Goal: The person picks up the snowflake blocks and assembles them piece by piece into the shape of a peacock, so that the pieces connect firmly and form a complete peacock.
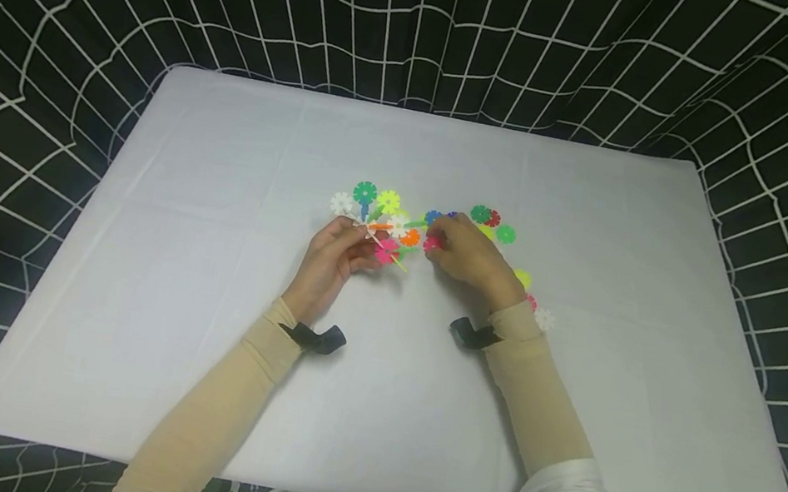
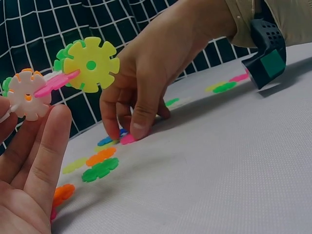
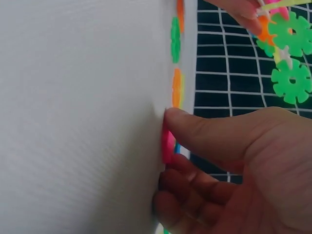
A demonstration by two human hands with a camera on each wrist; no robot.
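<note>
My left hand (image 1: 335, 259) pinches a joined cluster of plastic snowflake discs (image 1: 365, 192) and holds it above the white table. In the left wrist view the cluster shows a yellow disc (image 2: 105, 63), a pink one (image 2: 57, 84) and a white one (image 2: 30, 105) slotted together. To the right, my right hand (image 1: 468, 256) reaches down to the tabletop. Its thumb and fingertips pinch a loose pink snowflake disc (image 3: 167, 146) at the table surface. Part of that disc is hidden under the fingers.
Several loose discs lie around the right hand, among them a green one (image 1: 505, 234), a yellow one (image 1: 523, 278) and a white one (image 1: 544, 319). Orange (image 2: 101, 156) and green (image 2: 100, 170) discs lie between the hands. Dark netting (image 1: 417, 31) surrounds the white table (image 1: 131, 285).
</note>
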